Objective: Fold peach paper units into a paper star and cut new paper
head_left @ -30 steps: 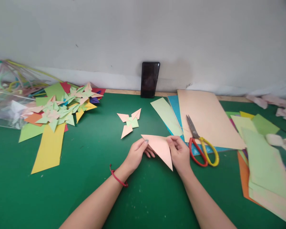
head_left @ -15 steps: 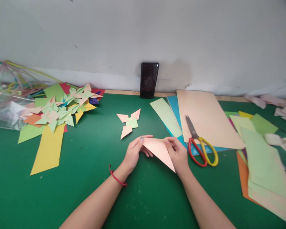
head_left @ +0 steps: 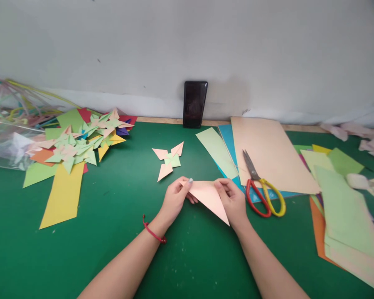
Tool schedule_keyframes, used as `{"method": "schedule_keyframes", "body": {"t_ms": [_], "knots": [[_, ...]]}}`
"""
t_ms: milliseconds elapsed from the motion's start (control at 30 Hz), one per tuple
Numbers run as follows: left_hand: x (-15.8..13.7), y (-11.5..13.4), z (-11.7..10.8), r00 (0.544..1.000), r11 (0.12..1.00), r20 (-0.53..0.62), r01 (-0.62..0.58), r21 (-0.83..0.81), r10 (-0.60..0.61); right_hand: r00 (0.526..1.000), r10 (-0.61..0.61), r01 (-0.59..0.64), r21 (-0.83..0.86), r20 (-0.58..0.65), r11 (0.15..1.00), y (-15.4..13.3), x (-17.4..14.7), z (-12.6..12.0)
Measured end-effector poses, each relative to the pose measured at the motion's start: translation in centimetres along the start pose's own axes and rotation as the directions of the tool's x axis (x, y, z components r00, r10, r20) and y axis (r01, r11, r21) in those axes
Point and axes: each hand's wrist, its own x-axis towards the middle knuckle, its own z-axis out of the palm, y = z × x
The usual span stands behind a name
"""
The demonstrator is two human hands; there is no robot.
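Up from the bottom edge of the frame, left forearm (head_left: 124,261) and right forearm (head_left: 264,257) slanted inward over the green table (head_left: 187,265), with a red cord bracelet (head_left: 156,235) around the left wrist. Just below the middle, left hand (head_left: 173,201) with thumb uppermost, pressed on the left corner of a folded pink paper (head_left: 208,195), fingers tucked beneath and closed on it. Opposite, right hand (head_left: 234,203) pinched shut on the paper's upper right corner, fingers curled, with a sharp tip pointing down beside the palm. Right of centre, scissors (head_left: 265,189) with red and yellow handles. Above the left hand, a flat pink-and-green paper star (head_left: 173,160). At left, a heap of paper stars (head_left: 77,145). Farthest, at upper centre, a black phone (head_left: 194,104) propped against the grey wall (head_left: 112,45).
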Motion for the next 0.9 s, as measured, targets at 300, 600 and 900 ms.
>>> {"method": "schedule_keyframes", "body": {"t_ms": [300, 600, 900], "knots": [[-0.22, -0.11, -0.45, 0.998, 0.997, -0.053, -0.014, 0.073, 0.018, 1.000, 0.024, -0.024, 0.023, -0.003, 0.999, -0.23, 0.01, -0.01], [-0.27, -0.35, -0.83, 0.999, 0.999, -0.042, -0.026, 0.043, 0.028, 0.999, 0.028, -0.028, 0.016, 0.019, 0.999, -0.31, 0.07, -0.01], [-0.19, -0.47, -0.74, 0.996, 0.996, -0.086, -0.031, -0.082, 0.023, 0.999, 0.042, -0.042, 0.036, 0.018, 0.998, -0.27, 0.21, -0.08]]}}
